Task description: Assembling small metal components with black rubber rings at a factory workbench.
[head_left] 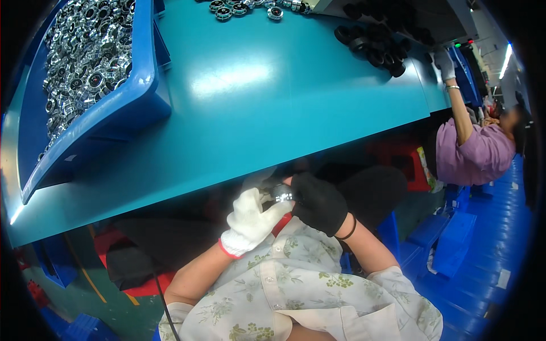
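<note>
My left hand [250, 220], in a white knit glove with a red cuff edge, pinches a small round part [282, 197] with a shiny chrome rim. My right hand [319, 206], in a black glove, is closed on the same part from the other side. Both hands meet in front of my body, just below the near edge of the teal table [244, 131]. Glare lies on the chrome, and the fingers hide much of the part, so its exact kind cannot be made out.
A blue bin [151, 79] heaped with chrome round parts [85, 74] stands at the left. More chrome parts [239, 8] lie at the far edge. Black rings [375, 48] are piled far right, beside a grey machine. A co-worker [475, 148] in purple reaches in at the right.
</note>
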Demonstrator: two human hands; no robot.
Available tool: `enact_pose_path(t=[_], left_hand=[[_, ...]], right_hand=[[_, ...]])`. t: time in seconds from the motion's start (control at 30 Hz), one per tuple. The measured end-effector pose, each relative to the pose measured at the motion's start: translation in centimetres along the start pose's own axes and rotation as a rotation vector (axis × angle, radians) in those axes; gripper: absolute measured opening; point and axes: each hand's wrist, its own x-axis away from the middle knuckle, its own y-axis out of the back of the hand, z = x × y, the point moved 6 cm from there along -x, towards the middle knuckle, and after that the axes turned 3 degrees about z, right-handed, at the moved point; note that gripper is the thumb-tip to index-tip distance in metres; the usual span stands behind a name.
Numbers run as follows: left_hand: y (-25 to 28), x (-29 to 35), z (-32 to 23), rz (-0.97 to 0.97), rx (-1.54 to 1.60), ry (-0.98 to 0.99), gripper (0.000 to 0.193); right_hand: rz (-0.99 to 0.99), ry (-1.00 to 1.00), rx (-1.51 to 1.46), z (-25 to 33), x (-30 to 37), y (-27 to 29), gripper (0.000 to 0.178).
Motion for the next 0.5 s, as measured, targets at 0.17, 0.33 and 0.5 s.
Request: enact_pose_path(t=[0.17, 0.33, 0.5], left_hand=[[0.0, 0.1, -0.1, 0.024, -0.319, -0.117, 0.041], [0.2, 0.4, -0.6, -0.067, -0.324, -0.242, 0.029], [0.2, -0.3, 0.1, -0.004, -0.345, 0.091, 0.020]], right_hand=[[0.002, 0.070, 0.224, 0.5, -0.3, -0.1, 0.031], [-0.088, 0.079, 0.199, 0.3, 0.0, -1.1, 0.027], [-0.142, 0.059, 0.288, 0.0, -0.1, -1.3, 0.026]])
